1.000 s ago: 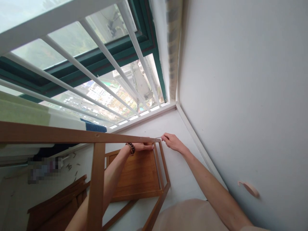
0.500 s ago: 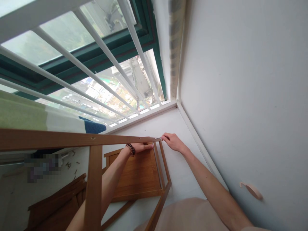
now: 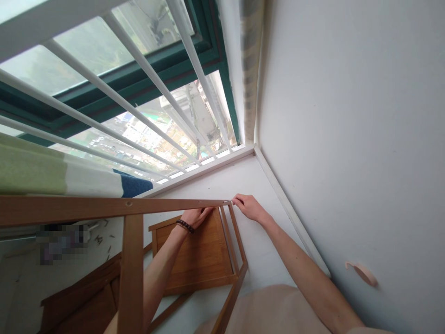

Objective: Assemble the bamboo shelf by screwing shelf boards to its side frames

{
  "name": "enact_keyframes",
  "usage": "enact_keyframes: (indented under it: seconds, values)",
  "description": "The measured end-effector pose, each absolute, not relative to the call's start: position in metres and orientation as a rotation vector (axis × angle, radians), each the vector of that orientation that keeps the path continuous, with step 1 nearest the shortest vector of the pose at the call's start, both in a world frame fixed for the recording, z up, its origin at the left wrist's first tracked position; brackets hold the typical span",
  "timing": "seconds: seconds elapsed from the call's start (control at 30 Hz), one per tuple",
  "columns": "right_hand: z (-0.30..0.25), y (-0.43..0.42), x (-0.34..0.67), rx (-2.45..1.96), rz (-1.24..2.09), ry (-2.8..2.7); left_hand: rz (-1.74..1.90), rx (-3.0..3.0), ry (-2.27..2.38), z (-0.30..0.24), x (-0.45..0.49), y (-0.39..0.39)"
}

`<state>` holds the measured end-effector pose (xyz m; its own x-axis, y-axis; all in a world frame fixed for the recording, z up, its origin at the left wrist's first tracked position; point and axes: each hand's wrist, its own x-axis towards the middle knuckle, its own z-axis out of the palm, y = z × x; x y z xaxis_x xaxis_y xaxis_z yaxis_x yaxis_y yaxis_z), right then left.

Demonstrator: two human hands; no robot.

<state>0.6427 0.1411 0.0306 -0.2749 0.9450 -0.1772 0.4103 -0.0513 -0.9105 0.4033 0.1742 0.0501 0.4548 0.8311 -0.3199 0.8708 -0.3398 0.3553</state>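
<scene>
A brown wooden frame (image 3: 86,206) stands before me, its long rail running from the left edge toward the corner. My left hand (image 3: 197,217), wearing a dark bead bracelet (image 3: 185,226), is closed around the rail near its far end; some fingertips are hidden behind the wood. Below that hand is a slatted wooden panel (image 3: 194,255) of the same frame. At the rail's end, my right hand (image 3: 246,205) pinches a thin metal rod (image 3: 227,201), which touches the wood there. The rod's other end is hidden in the fingers.
White bars (image 3: 135,55) cross a green-framed window (image 3: 208,51) ahead. A green, white and blue cloth (image 3: 90,176) hangs on the left. Close on the right is a white wall (image 3: 347,116) with a pink hook (image 3: 363,273). More brown wooden parts (image 3: 83,297) stand lower left.
My left hand has slid left along the rail and turned, its thumb no longer stretched toward the rail's end. The right hand stays almost in place. The rail's left part sits slightly lower in view.
</scene>
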Motion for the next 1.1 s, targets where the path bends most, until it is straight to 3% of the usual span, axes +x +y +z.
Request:
enact_keyframes:
  seconds: [1.1]
  values:
    - [0.038, 0.138, 0.644, -1.472, 1.258, -1.781, -0.075, 2.246, 1.439, 0.043, 0.423, 0.175]
